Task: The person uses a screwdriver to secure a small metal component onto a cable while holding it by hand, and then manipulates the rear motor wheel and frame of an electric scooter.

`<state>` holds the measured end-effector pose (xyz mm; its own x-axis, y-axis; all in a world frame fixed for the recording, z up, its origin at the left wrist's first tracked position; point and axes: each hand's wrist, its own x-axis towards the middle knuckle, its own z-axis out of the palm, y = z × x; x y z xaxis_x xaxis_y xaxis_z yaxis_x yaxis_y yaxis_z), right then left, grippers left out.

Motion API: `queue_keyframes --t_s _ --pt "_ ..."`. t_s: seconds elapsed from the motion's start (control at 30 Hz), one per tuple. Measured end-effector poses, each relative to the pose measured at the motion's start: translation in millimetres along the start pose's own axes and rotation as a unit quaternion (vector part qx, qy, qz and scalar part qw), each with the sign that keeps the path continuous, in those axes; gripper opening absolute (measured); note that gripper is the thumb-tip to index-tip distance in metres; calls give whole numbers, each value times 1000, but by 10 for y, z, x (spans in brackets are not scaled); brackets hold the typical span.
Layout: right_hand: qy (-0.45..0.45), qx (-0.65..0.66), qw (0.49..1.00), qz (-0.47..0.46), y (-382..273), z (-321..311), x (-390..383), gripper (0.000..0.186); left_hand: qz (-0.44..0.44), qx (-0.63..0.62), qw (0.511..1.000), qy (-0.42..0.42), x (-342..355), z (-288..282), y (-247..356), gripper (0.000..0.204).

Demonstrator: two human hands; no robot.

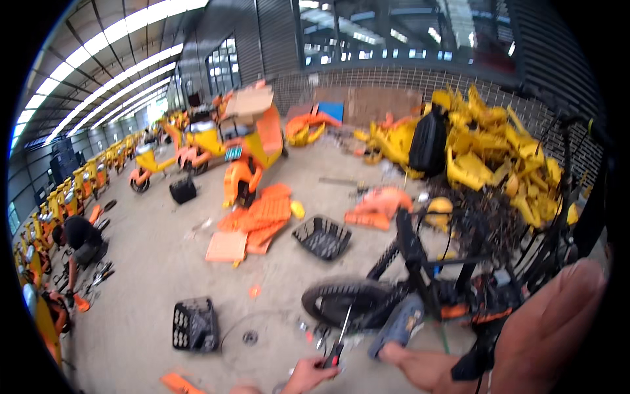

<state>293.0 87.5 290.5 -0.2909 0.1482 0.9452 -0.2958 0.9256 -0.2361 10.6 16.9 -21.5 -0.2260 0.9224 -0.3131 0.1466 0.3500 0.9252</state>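
My left hand shows at the bottom edge, closed around a screwdriver with a black and red handle. Its thin metal shaft points up, and the tip overlaps the black wheel in my view; contact cannot be made out. The wheel belongs to a stripped black scooter frame lying in front of me at the right. My foot in a grey-blue clog is beside the wheel. Small loose parts lie on the floor near the screwdriver. My right hand is not in view.
Black baskets and orange panels lie on the concrete. A heap of yellow covers fills the far right. Yellow-orange scooters stand behind; more line the left, where a person in black bends down.
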Motion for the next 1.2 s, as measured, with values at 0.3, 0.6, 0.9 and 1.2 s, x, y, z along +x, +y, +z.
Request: queue_keyframes --t_s 0.3,0.6,0.9,1.2 --pt "-5 15 1000 3 39 114 -56 9 42 -76 996 16 17 -7 -54 36" --pt "58 62 996 1 162 752 92 9 -12 -85 994 63 -340 -105 72 36" --pt "-254 79 964 5 -50 389 134 9 27 -79 995 51 -194 -23 210 34" --pt "-270 197 942 25 -7 318 177 23 21 -115 990 80 -235 -64 124 32"
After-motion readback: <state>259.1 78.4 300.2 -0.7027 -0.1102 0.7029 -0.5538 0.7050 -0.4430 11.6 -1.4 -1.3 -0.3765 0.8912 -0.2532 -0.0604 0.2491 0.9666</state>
